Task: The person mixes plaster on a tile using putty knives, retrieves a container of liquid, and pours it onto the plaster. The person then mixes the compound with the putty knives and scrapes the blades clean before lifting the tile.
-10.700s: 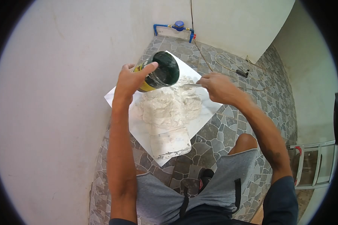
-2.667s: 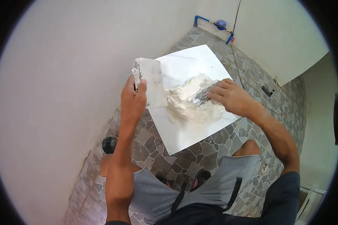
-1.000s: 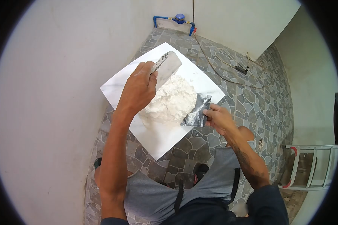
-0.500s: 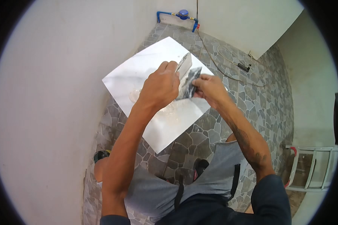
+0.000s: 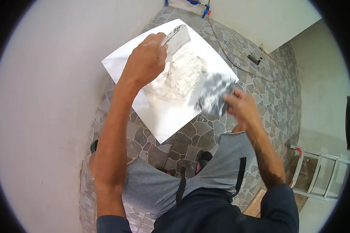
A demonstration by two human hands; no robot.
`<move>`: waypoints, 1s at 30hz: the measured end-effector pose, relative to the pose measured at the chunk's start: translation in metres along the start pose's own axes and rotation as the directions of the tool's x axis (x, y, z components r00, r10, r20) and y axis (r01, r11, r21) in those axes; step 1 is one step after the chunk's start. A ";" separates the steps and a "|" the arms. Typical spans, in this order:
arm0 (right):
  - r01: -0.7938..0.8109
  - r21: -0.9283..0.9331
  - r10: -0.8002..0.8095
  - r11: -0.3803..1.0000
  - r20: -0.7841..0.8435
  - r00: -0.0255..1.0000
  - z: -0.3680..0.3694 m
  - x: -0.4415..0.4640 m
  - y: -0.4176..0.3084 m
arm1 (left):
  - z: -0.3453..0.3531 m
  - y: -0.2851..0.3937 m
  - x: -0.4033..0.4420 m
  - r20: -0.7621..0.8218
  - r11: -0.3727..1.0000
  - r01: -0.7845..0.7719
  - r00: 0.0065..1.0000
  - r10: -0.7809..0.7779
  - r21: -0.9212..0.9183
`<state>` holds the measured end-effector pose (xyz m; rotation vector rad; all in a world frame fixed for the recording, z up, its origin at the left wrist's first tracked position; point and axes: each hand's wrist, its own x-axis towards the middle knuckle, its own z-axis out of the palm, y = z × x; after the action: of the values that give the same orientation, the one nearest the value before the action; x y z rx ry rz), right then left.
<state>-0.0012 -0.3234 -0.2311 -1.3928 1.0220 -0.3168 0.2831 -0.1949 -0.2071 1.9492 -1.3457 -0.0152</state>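
My left hand [image 5: 146,62] is closed around the edge of a flat putty scraper [image 5: 178,40], whose pale, dark-marked blade stands tilted over the far part of a white board [image 5: 162,126]. In my right hand [image 5: 243,108], fingers pinch a second scraper [image 5: 214,95]. Its dark blade is smeared with white and blurred by motion, and it hangs over the board's right edge. Between the two scrapers lies a rough heap of white putty [image 5: 182,75], spread thin toward the near left.
A pale wall [image 5: 46,108] rises close on the left. Grey stone-patterned floor [image 5: 190,143] surrounds the board. Behind it run a blue pipe [image 5: 205,12] and a thin hose [image 5: 231,60], with a black object [image 5: 254,59] nearby. An aluminium ladder [image 5: 317,173] is at the right.
My hands have moved apart: the left one away and to the left, the right one right and nearer to me. The two scrapers are now separated, and the putty heap shows between them.
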 end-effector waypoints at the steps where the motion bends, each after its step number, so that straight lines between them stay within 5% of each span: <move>1: -0.042 0.022 0.042 0.999 -0.019 0.999 0.005 -0.006 0.020 | -0.004 -0.003 0.000 -0.009 1.000 -0.009 1.000 0.009 -0.006; 7: -0.188 0.249 0.211 0.950 -0.068 0.975 0.080 -0.035 0.064 | -0.026 -0.006 -0.001 0.008 0.997 -0.069 0.998 0.070 -0.022; 13: -0.020 0.622 0.096 0.783 -0.089 0.991 0.146 -0.013 0.046 | -0.041 -0.005 -0.005 0.039 0.994 -0.106 0.994 0.106 -0.007; 25: 0.040 0.541 -0.032 0.840 -0.024 0.999 0.138 0.020 -0.001 | -0.024 0.000 -0.020 0.160 0.976 -0.204 0.964 0.214 -0.079; 30: 0.050 0.549 -0.059 0.834 -0.002 0.998 0.129 0.030 -0.022 | -0.014 0.003 -0.013 0.276 0.992 -0.122 0.955 0.108 0.035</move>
<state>0.1192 -0.2653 -0.2424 -0.8959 0.7915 -0.5927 0.2802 -0.1768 -0.2005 1.9613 -1.6529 -0.2025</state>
